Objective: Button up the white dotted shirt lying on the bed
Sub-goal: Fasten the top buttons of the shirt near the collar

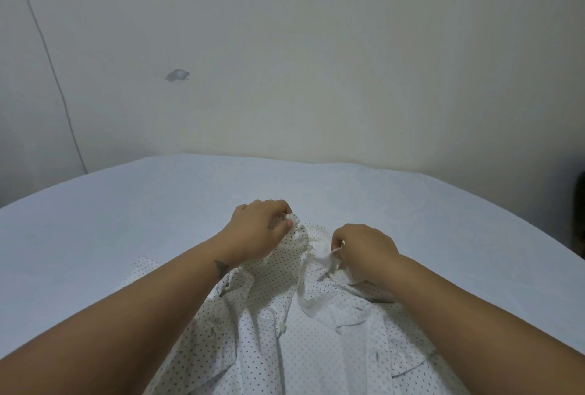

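Note:
The white dotted shirt [272, 325] lies crumpled on the bed [126, 214], its far end bunched up between my hands. My left hand [258, 230] pinches a raised fold of the shirt's edge between thumb and fingers. My right hand [364, 252] pinches the other edge of the shirt, lower and to the right. A white button [282, 327] shows on the front strip in the middle of the shirt. The front hangs apart between my hands.
The pale bed sheet spreads to the left, right and beyond the shirt. A plain wall [316, 62] rises behind the bed, with a grey patch [177, 75] and a thin cable [47, 56] at the left. Something dark [577, 211] sits at the right edge.

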`<move>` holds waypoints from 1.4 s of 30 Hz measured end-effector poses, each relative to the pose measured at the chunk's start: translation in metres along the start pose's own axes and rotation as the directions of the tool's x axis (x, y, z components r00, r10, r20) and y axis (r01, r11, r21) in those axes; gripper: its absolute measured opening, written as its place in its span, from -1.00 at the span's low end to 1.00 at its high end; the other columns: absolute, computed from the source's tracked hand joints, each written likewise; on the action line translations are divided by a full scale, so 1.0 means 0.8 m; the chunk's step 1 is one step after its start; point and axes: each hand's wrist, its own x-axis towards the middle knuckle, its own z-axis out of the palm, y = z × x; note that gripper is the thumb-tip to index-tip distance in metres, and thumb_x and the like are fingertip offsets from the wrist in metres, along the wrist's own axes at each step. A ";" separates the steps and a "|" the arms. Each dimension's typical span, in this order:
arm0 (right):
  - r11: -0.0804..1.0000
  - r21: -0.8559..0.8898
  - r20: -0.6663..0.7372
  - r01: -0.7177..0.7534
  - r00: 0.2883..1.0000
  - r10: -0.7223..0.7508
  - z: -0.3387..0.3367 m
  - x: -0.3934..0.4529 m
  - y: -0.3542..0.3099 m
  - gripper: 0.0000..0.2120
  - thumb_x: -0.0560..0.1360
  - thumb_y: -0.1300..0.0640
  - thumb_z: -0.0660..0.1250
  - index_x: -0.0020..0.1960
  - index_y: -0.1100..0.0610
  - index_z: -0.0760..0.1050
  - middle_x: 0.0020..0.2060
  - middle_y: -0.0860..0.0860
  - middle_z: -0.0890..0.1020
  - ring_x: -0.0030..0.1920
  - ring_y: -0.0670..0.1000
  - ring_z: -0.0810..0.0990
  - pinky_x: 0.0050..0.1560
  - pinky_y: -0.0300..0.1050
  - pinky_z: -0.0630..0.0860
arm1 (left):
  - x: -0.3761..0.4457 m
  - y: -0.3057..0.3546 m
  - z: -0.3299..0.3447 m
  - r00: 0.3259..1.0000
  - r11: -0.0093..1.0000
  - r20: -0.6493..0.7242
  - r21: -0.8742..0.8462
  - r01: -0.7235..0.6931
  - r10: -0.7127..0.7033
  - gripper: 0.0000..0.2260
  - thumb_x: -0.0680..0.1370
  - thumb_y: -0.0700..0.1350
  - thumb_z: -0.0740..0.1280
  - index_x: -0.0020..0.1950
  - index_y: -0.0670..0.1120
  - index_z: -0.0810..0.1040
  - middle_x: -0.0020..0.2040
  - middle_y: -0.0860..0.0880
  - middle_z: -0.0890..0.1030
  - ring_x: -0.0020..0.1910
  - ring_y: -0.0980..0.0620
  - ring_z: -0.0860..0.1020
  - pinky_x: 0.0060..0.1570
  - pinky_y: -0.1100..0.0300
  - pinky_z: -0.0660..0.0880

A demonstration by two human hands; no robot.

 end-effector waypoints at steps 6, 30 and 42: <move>0.784 0.615 -0.089 0.084 0.995 -0.037 -0.014 -0.003 -0.003 -0.88 0.56 0.12 0.33 -0.14 -0.01 0.57 -0.26 -0.09 0.66 -0.46 -0.15 0.62 -0.39 -0.22 0.45 | 0.002 -0.007 0.004 0.998 1.000 -0.051 0.013 0.026 -0.026 -0.81 0.61 0.08 0.18 0.11 0.08 0.53 -0.13 0.18 0.52 -0.03 0.09 0.41 0.39 -0.04 0.15; 0.540 0.816 -0.260 0.209 0.965 0.018 0.003 0.001 -0.045 -0.89 0.51 0.21 0.38 -0.16 0.03 0.57 -0.28 0.13 0.66 -0.34 -0.10 0.56 -0.37 -0.35 0.47 | 0.003 -0.003 0.019 0.991 0.963 -0.075 -0.255 0.087 -0.110 -0.91 0.55 0.03 0.32 0.02 0.08 0.55 -0.13 0.04 0.65 -0.15 0.05 0.58 0.09 0.01 0.48; 0.466 0.843 -0.358 0.268 0.927 0.114 0.050 0.017 -0.051 -0.75 0.51 0.29 0.35 -0.10 -0.07 0.46 -0.33 -0.06 0.61 -0.32 -0.23 0.59 -0.32 -0.31 0.52 | 0.004 -0.015 0.058 0.967 0.928 -0.223 -0.372 0.029 -0.120 -0.84 0.55 -0.08 0.29 -0.11 0.18 0.38 -0.33 0.02 0.53 -0.29 0.37 0.45 0.42 -0.16 0.12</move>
